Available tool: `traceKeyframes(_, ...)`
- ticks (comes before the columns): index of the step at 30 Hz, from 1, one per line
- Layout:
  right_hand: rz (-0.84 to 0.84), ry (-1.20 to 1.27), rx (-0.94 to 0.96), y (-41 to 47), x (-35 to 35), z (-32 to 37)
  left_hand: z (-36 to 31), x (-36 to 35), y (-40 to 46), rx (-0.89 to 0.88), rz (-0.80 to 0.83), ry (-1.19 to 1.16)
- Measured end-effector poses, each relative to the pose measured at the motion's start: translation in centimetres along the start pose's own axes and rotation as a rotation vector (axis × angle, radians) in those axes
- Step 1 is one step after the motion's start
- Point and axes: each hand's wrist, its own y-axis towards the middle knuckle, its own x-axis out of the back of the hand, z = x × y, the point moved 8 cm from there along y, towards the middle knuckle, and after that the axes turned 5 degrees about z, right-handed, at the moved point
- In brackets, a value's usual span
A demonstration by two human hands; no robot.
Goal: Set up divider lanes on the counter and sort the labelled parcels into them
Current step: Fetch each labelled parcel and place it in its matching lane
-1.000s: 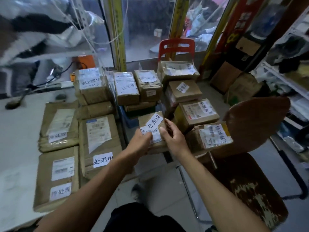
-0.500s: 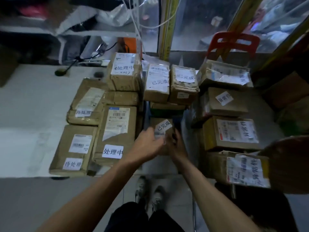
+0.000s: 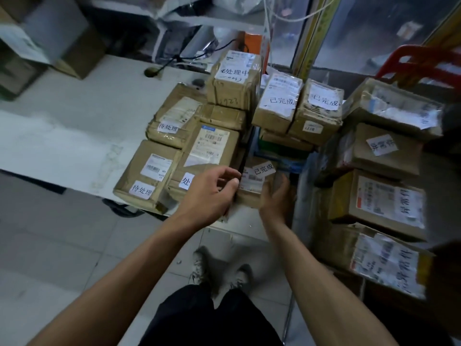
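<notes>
1. At center frame, the left hand [image 3: 212, 193] curls its fingers, grip narrow, beside the small parcel [image 3: 257, 181].
2. Right hand [image 3: 277, 198] lies flat against this parcel, grip wide.
3. Three parcels show 已完成 labels; two show 待处理.

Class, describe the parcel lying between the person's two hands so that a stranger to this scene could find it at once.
Start at the white counter and go to its near right end, where brown parcels lie in rows. The small parcel sits just right of them, between the left hand and the right hand. Unlike its flat neighbours, it carries a tilted white slip reading 已完成.
</notes>
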Motion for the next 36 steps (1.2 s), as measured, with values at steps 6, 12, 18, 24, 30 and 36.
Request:
traceKeyframes(6, 0.012, 0.085, 0.485, -4.3, 0.6, 15.9, 0.7, 7.2, -1.3, -0.070, -0.135, -0.106)
traceKeyframes(12, 0.431, -0.283, 0.814, -10.8, -15.5, 30.8, 7.0, 23.3, -4.6, 0.004, -0.442, 0.082)
traceKeyframes(18, 0.583, -0.856, 0.955, -21.0, -36.5, 30.9, 22.1, 36.7, -11.7, 0.353, -0.465, 0.365)
traceKeyframes(24, 0.623, -1.077, 0.986, -27.6, -48.6, 29.4, 31.9, 46.5, -19.3, 0.519, -0.499, 0.470)
traceKeyframes(30, 0.610, -1.182, 1.046, -26.3, -56.2, 33.4, 37.2, 54.5, -17.0, 0.548, -0.513, 0.549)
traceKeyframes(36, 0.609, -1.186, 1.071, -22.4, -65.3, 39.4, 41.0, 61.7, -11.0, 0.524, -0.524, 0.504)
